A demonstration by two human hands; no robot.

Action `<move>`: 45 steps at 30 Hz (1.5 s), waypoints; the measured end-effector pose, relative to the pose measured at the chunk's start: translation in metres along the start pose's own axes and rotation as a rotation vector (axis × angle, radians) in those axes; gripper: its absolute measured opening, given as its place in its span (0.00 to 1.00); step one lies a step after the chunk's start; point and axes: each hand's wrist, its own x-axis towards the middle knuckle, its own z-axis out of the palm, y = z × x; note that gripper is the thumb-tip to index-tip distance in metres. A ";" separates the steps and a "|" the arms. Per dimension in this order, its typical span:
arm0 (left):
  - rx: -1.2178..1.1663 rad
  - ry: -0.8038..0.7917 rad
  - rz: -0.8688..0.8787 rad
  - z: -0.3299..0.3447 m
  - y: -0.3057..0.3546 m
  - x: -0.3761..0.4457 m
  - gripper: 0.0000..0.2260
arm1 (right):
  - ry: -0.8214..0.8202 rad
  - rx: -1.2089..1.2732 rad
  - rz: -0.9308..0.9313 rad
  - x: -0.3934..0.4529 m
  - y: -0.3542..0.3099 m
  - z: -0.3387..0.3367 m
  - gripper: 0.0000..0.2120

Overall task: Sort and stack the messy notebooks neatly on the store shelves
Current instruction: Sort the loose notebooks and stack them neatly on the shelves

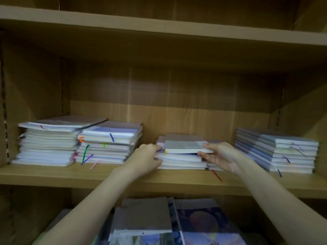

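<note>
A short middle stack of notebooks (180,161) lies on the wooden shelf (53,175). Its top grey-covered notebook (184,145) sits a little askew. My left hand (146,159) grips the stack's left end, fingers curled over the edge. My right hand (219,156) pinches the right end of the top notebook, thumb on top and fingers underneath. Two taller stacks (49,145) (108,142) with coloured ribbons stand at the left. A stepped stack (277,151) stands at the right.
The shelf board above (159,29) hangs low over the stacks. On the shelf below lie more books, a grey one (143,216) and one with a blue picture cover (205,221). A red ribbon (216,175) hangs over the shelf's front edge.
</note>
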 end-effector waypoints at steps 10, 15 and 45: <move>-0.508 0.056 -0.032 0.015 0.101 0.043 0.10 | 0.173 0.181 -0.318 -0.027 -0.034 -0.065 0.07; -0.741 0.101 0.053 0.038 0.187 0.086 0.16 | 0.308 0.190 -0.479 -0.043 -0.076 -0.133 0.11; 0.024 0.479 0.086 -0.048 -0.016 0.018 0.20 | -0.115 -0.939 -0.604 0.037 -0.015 0.084 0.13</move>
